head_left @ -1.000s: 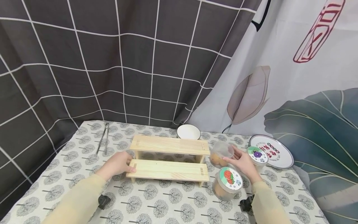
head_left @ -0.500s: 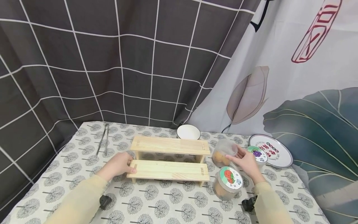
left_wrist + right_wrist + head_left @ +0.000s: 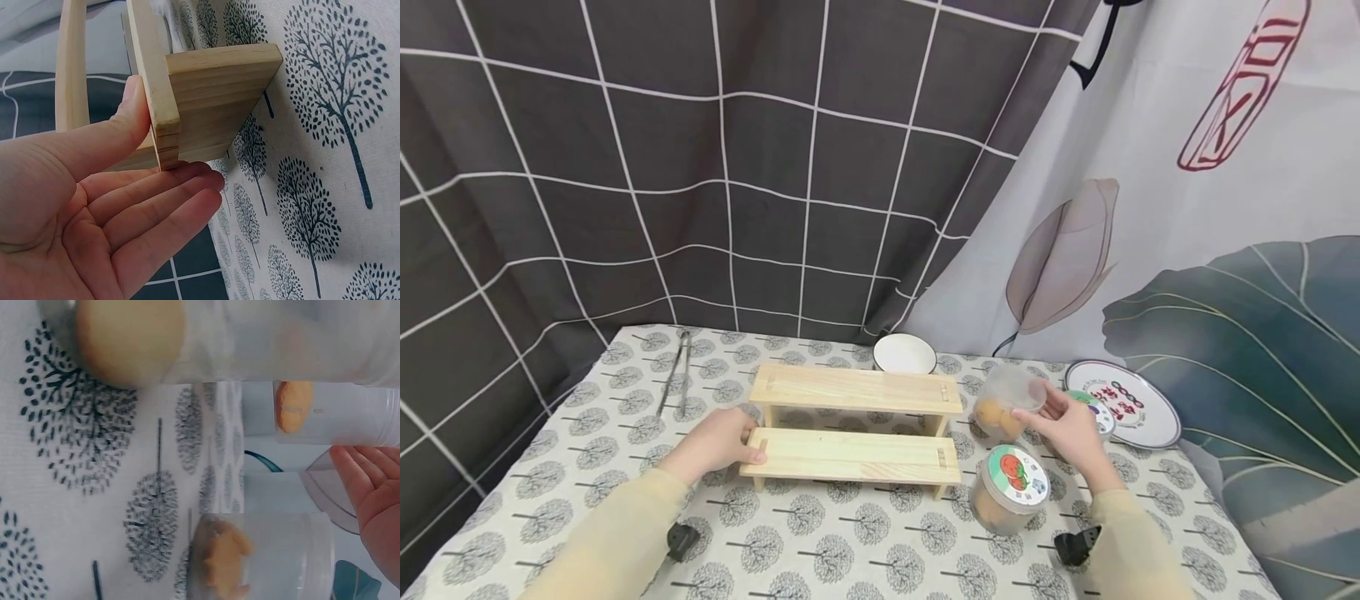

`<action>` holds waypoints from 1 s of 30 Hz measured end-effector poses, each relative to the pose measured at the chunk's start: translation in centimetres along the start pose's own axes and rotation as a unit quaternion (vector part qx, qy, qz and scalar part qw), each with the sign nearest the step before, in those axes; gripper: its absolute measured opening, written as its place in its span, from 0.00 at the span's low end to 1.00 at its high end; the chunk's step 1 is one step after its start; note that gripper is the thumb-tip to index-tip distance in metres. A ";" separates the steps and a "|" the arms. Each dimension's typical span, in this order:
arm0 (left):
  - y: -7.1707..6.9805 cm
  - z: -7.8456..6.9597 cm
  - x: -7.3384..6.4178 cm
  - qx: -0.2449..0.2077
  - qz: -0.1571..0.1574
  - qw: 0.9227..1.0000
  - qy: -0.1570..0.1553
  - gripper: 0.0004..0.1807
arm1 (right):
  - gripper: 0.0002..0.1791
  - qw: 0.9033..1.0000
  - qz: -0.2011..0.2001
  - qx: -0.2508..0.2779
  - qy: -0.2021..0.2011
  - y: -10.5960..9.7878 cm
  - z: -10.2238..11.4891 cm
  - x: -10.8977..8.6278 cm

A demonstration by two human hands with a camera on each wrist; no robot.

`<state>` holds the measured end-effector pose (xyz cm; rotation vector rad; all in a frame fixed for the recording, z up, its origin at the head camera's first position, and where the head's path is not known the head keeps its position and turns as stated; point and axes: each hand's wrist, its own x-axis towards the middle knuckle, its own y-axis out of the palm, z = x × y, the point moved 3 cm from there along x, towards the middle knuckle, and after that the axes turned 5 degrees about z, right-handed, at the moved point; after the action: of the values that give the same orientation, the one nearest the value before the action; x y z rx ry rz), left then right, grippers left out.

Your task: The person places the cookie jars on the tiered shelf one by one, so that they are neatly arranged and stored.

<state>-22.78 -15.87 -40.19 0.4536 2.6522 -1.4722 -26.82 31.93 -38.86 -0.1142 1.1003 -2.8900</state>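
On the left end of the lower board of a two-tier wooden rack (image 3: 850,454) rests my left hand (image 3: 715,443). Its thumb lies on the board and its fingers sit under the board's end (image 3: 164,137), pinching it. My right hand (image 3: 1070,432) grips a clear, lidless plastic jar (image 3: 1011,385) by its right side. Orange-brown biscuits (image 3: 997,417) lie in the jar's bottom. In the right wrist view the held jar (image 3: 337,412) appears raised off the cloth, with my right hand's (image 3: 381,500) fingers against its wall.
A jar with a tomato-pictured lid (image 3: 1011,490) stands in front of the held jar. A purple-pictured jar (image 3: 1101,414) is partly behind my right hand. A white plate (image 3: 1157,417), a white bowl (image 3: 905,354) and metal tongs (image 3: 683,375) lie further back.
My right hand and the jar in it have moved to the right, and the jar appears higher. My left hand and the rack have stayed in place.
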 end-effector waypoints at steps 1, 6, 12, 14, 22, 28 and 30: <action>0.0 0.0 0.0 0.000 0.000 1.000 0.000 0.20 | 0.49 1.000 -0.002 -0.002 -0.001 -0.1 0.2 -0.1; 0.0 0.1 -0.1 0.001 0.001 1.000 -0.003 0.20 | 0.50 1.000 -0.014 -0.001 -0.002 -0.6 0.6 -0.3; 0.1 0.0 -0.2 -0.005 0.001 1.000 -0.004 0.19 | 0.50 1.000 -0.022 0.017 -0.009 -0.9 1.6 -0.4; 0.1 0.0 -0.2 -0.007 0.000 1.000 -0.002 0.19 | 0.50 1.000 -0.023 0.019 -0.008 -1.0 2.1 -0.4; 0.1 0.0 -0.3 -0.005 -0.003 1.000 -0.001 0.20 | 0.48 0.999 -0.034 0.020 -0.017 -1.3 4.2 -0.9; 0.1 0.1 -0.2 -0.008 0.000 1.000 -0.006 0.21 | 0.48 0.998 -0.033 0.035 -0.029 -1.3 5.5 -1.3; 0.1 0.0 -0.2 -0.007 0.000 1.000 -0.007 0.22 | 0.48 0.998 -0.029 0.041 -0.030 -1.2 5.9 -1.4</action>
<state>-22.54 -15.86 -40.25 0.4410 2.6485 -1.4507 -24.92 28.98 -33.73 -0.2336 0.9824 -2.9570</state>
